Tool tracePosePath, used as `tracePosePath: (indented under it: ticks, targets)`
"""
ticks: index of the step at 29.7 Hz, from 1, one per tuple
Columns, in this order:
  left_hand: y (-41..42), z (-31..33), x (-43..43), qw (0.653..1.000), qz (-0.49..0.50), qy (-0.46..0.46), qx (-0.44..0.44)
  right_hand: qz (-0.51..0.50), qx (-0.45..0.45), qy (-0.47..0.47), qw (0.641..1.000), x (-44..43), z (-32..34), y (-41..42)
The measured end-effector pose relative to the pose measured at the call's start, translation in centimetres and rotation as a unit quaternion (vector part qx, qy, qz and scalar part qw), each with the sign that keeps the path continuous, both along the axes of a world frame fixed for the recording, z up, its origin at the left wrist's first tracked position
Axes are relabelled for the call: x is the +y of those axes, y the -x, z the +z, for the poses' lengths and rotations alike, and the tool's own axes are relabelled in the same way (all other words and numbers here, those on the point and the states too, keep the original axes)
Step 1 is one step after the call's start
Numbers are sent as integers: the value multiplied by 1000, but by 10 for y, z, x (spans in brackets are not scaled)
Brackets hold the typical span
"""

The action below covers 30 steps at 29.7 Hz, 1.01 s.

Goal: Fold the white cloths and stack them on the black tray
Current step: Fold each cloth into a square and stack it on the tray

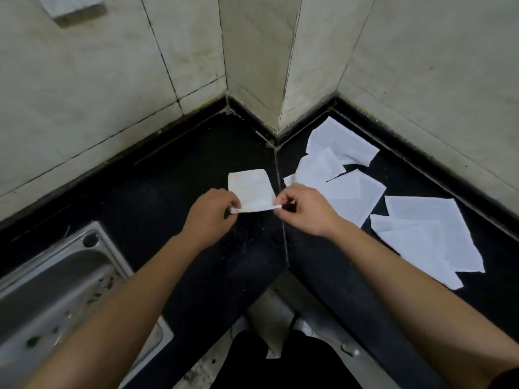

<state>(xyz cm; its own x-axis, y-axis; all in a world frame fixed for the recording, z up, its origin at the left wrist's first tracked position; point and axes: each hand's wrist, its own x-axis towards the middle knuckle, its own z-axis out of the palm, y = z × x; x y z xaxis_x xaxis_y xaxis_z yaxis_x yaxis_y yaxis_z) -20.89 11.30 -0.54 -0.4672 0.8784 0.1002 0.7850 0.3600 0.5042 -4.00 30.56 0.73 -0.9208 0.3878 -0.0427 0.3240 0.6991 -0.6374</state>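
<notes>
The sink (56, 276) sits in the counter (168, 178) at the near left, and the loose cloths (351, 192) lie on its right part, beside the wall. In the middle, before the wall corner (278, 80), the folded cloth (251, 189) lies between the left hand (213, 211) and the right hand (303, 209), which pinch its near corners.

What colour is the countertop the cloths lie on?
Black countertop, best seen in the head view.

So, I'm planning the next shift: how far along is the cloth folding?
Barely started. Done: no folded stack shows, and no tray stands out on the black counter. In hand: the left hand and right hand pinch the near corners of one cloth. Left: the loose cloths spread on the right.
</notes>
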Motion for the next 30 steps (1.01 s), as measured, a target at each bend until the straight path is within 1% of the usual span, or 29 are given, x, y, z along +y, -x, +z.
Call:
tracePosePath:
  ticks: [4, 6, 8, 10, 12, 15, 18, 20, 22, 24, 26, 30]
  targets:
    - [-42, -53, -43, 997, -30, 75, -20, 62, -144, -21, 987, -31, -53, -32]
    - [-66, -76, -65, 991, -56, 119, -28, 102, -194, -14, 976, -49, -76, -48]
    - [-86, -94, -83, 985, -75, 153, -25, 150, -226, -26, 962, -65, -92, -62]
    - [-98, -104, -93, 982, -81, 171, -25, 190, -237, -49, 952, -75, -102, -73]
    - [-104, -105, -100, 981, -87, 170, -22, 228, -226, -76, 944, -81, -108, -81]
    - [-105, -101, -103, 981, -106, 164, -4, 276, -156, -129, 940, -80, -114, -86]
    - [-101, -95, -99, 969, -127, 210, -9, 304, -135, -159, 929, -74, -113, -83]
    - [-98, -95, -97, 956, -139, 255, -24, 315, -149, -165, 923, -72, -113, -81]
    - [-95, -95, -94, 944, -147, 293, -30, 328, -187, -165, 911, -72, -111, -77]
    - [-92, -96, -93, 938, -154, 308, -44, 335, -231, -143, 902, -73, -107, -74]
    - [-89, -95, -93, 932, -159, 319, -58, 329, -247, -127, 903, -73, -103, -72]
    - [-89, -92, -94, 933, -145, 315, -101, 339, -263, -155, 890, -69, -97, -69]
